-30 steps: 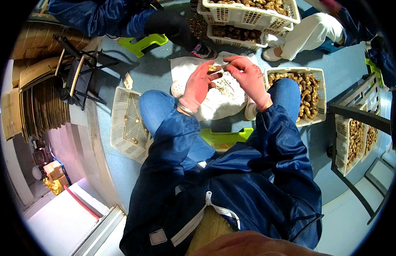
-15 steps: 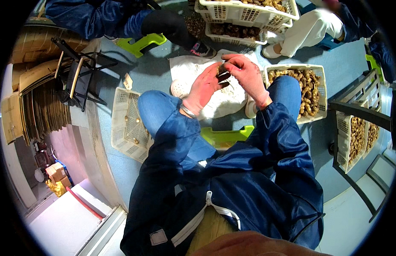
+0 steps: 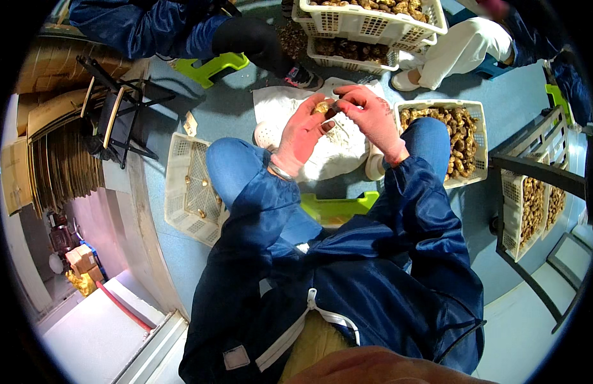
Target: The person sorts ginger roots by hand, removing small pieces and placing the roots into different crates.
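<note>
Above a white cloth [image 3: 338,157] on the floor, my left hand [image 3: 300,137] holds a small, knobbly, yellow-brown piece [image 3: 321,108] between thumb and fingers. My right hand [image 3: 373,121] is closed in a pinch right beside the piece; something small and dark shows at its fingertips, too small to name. By my right knee a white plastic crate [image 3: 482,137] is heaped with similar knobbly brown pieces [image 3: 461,131]. At my left knee stands another white crate [image 3: 179,166] with only a few small pieces on its bottom.
A low green stool [image 3: 338,208] is between my legs. Stacked filled crates [image 3: 373,24] stand ahead, between two seated people's legs. To the left are a folded black chair [image 3: 114,118] and flattened cardboard [image 3: 66,147]. A dark metal frame [image 3: 539,171] and more filled crates [image 3: 523,211] stand right.
My left hand has turned slightly, so the piece in its fingers shows more plainly. My right hand has shifted only a little and stays close beside it.
</note>
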A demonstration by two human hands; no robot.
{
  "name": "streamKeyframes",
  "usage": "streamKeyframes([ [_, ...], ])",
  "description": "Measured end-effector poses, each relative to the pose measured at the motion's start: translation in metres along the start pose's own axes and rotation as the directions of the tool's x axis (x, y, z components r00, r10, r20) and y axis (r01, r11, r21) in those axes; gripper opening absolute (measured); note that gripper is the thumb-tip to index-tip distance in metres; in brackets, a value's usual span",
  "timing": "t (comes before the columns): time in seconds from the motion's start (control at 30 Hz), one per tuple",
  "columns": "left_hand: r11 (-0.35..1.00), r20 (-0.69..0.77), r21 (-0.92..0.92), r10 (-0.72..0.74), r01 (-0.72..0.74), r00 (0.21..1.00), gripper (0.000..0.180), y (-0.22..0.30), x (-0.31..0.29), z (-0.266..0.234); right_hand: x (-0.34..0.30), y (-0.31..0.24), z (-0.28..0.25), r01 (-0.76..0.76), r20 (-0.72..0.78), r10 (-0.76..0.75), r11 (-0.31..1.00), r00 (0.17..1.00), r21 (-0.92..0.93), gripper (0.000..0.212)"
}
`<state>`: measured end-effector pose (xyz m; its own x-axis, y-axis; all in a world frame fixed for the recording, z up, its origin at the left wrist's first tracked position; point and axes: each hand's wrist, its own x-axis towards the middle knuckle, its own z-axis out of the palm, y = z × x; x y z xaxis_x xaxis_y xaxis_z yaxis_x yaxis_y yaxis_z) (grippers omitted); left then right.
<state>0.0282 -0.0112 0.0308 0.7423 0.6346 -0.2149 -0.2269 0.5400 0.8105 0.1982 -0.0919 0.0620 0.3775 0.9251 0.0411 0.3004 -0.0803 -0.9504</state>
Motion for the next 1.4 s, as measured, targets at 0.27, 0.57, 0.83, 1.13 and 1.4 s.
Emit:
streamKeyframes([
  [0.27,0.973,0.054,0.038,-0.228,0.226,0.972,0.048,-0.001,-0.003,0.007,-0.001,0.005,0.000,0.052,0.057,-0.052,0.999,0.997,0.013,0.011],
  [0.57,0.920,-0.024,0.314,-0.241,0.236,0.970,0.046,0.004,-0.007,0.002,-0.001,0.008,-0.012,0.077,0.140,-0.065,0.994,0.988,-0.081,0.013],
  [0.83,0.881,-0.035,0.400,-0.261,0.253,0.965,0.047,0.009,-0.010,0.003,-0.003,0.012,-0.012,0.028,0.183,-0.020,0.999,0.983,-0.036,0.013],
  [1.13,0.892,-0.023,0.342,-0.307,0.296,0.952,0.049,0.012,-0.012,0.000,-0.002,0.010,-0.012,-0.001,0.227,-0.003,1.000,0.974,0.019,0.015],
  [1.4,0.891,-0.039,0.348,-0.297,0.291,0.954,0.050,0.012,-0.011,0.002,-0.002,0.008,-0.014,-0.012,0.217,0.015,1.000,0.976,-0.015,0.014],
])
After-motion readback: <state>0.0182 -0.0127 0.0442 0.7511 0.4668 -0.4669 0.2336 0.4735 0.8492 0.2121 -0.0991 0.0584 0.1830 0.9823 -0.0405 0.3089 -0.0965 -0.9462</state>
